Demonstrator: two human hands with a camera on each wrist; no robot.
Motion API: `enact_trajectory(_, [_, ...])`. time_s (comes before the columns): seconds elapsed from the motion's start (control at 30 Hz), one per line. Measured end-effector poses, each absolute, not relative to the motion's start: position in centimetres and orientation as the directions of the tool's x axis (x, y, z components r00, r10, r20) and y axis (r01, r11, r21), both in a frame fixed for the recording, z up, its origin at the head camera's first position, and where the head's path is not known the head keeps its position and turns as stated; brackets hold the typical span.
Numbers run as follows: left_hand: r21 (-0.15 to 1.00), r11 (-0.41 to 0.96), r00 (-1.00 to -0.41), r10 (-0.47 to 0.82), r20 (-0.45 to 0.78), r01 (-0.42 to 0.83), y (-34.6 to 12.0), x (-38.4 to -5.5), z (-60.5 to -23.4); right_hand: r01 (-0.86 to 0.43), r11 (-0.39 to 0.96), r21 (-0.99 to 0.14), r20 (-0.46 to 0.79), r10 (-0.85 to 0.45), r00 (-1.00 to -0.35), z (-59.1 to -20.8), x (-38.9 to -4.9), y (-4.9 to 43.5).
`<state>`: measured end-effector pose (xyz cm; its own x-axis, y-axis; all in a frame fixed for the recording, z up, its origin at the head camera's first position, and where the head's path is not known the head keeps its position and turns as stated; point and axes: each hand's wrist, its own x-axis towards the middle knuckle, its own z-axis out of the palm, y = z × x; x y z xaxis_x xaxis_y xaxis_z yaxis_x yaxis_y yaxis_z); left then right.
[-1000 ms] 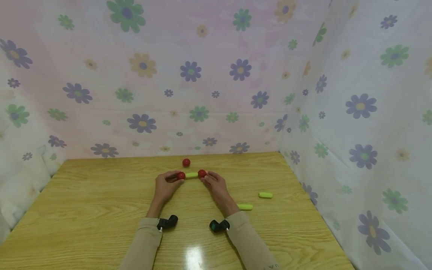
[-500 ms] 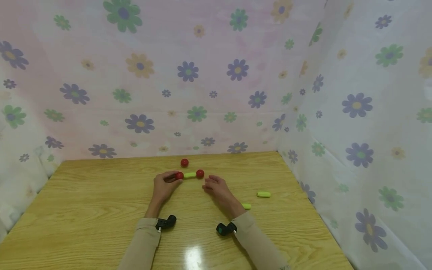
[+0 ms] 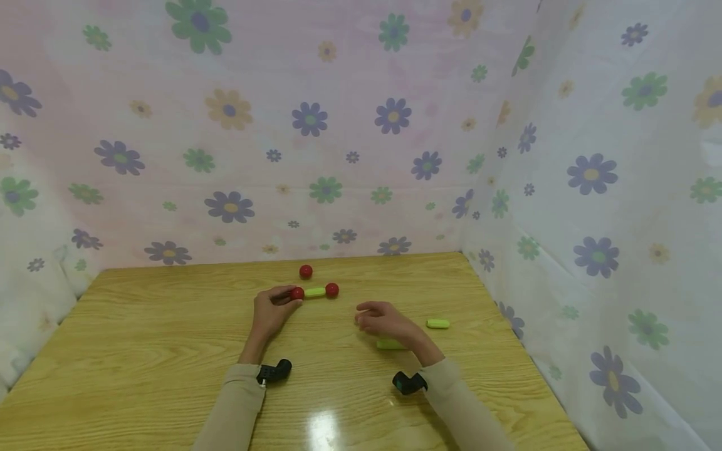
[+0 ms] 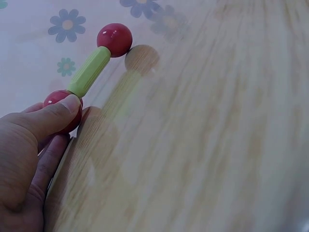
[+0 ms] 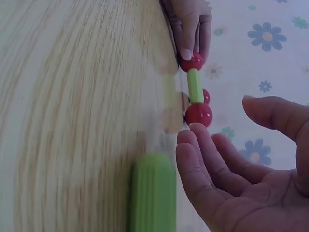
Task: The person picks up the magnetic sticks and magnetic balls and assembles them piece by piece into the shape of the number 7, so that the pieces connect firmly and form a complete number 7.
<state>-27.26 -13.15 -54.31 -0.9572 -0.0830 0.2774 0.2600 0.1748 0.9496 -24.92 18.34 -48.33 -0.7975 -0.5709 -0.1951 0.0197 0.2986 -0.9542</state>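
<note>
My left hand (image 3: 271, 313) pinches a red ball (image 3: 297, 293) between thumb and fingers. That ball sits on one end of a ribbed light-green rod (image 4: 89, 72), and a second red ball (image 4: 115, 39) is on the rod's other end, so the three form a dumbbell shape. My right hand (image 3: 389, 322) holds nothing; its fingers are relaxed and the thumb stands apart in the right wrist view. Under and beside it on the table lies a loose green rod (image 5: 154, 193), partly hidden by the hand in the head view.
Another green rod (image 3: 437, 324) lies to the right of my right hand. A third red ball (image 3: 306, 271) rests behind the joined pieces, near the back edge of the wooden table (image 3: 158, 338). Flower-patterned cloth (image 3: 350, 125) hangs behind and at the sides.
My right hand has let go of the right-hand red ball and moved right and toward me, over the loose green rod. My left hand keeps its hold on the left ball.
</note>
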Motion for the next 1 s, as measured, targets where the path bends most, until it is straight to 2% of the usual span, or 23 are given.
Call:
enact_trajectory(0.13, [0.949,0.182,-0.957,-0.087,0.277,0.258,-13.1,-27.2,-54.3,-0.069,0.35,-0.934,-0.163,-0.591,-0.79,-48.0,-24.6,20.1])
enact_trajectory(0.4, [0.948,0.179,-0.955,-0.092,0.284,0.264,-13.2,-27.1,-54.4,-0.201,0.484,-0.851,-0.122,-0.556,-0.822,-47.8,-24.2,22.7])
enact_trajectory(1.0, [0.945,0.185,-0.952,-0.096,0.29,0.269,-13.1,-27.2,-54.4,-0.257,0.586,-0.768,-0.137,-0.543,-0.828,-47.8,-23.2,24.0])
